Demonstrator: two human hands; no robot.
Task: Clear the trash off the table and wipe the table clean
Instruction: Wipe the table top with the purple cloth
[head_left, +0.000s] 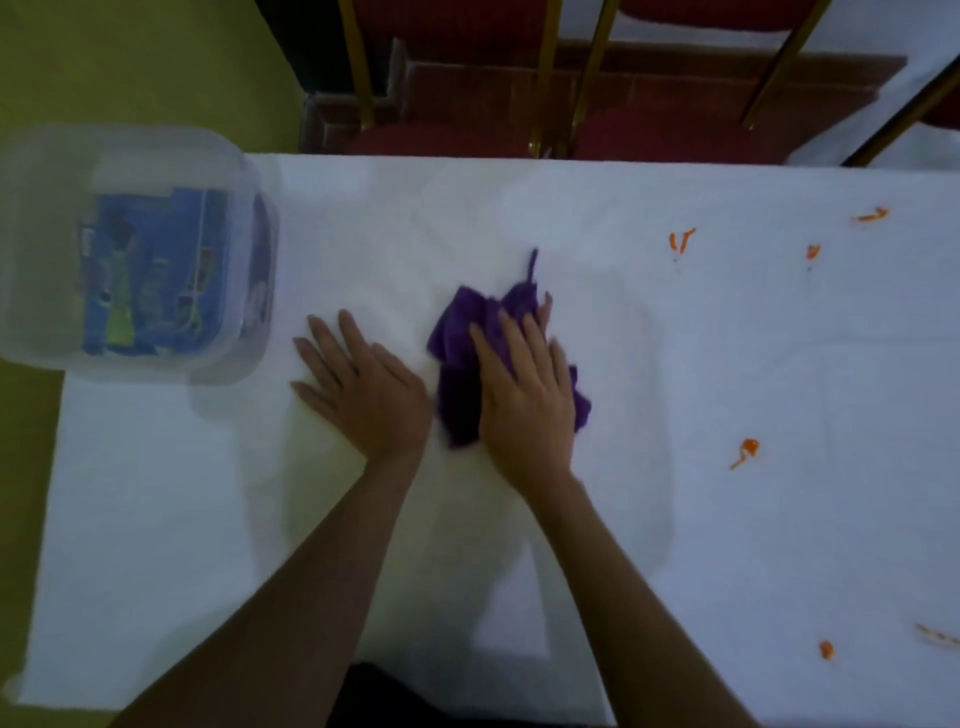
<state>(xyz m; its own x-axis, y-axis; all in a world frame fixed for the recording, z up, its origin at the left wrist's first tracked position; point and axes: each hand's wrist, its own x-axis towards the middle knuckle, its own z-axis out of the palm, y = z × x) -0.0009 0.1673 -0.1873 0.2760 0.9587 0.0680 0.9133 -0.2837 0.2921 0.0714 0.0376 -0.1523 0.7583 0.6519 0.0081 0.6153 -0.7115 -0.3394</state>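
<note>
A crumpled purple cloth (460, 364) lies on the white table (727, 519) near its middle. My right hand (524, 395) presses flat on top of the cloth, fingers spread over it. Just left of the cloth, my left hand (358, 384) rests palm down on the bare table with its fingers apart and nothing in it. Several orange smears mark the right half of the table, such as one at mid right (747, 451), one further back (680, 240) and one by the front edge (826, 649).
A clear plastic bin (228, 171) holding blue wrappers (150, 275) overhangs the table's far left corner. Red chairs with gold legs (545, 78) stand behind the far edge. A small pale scrap (937, 635) lies at the right edge. Green floor lies to the left.
</note>
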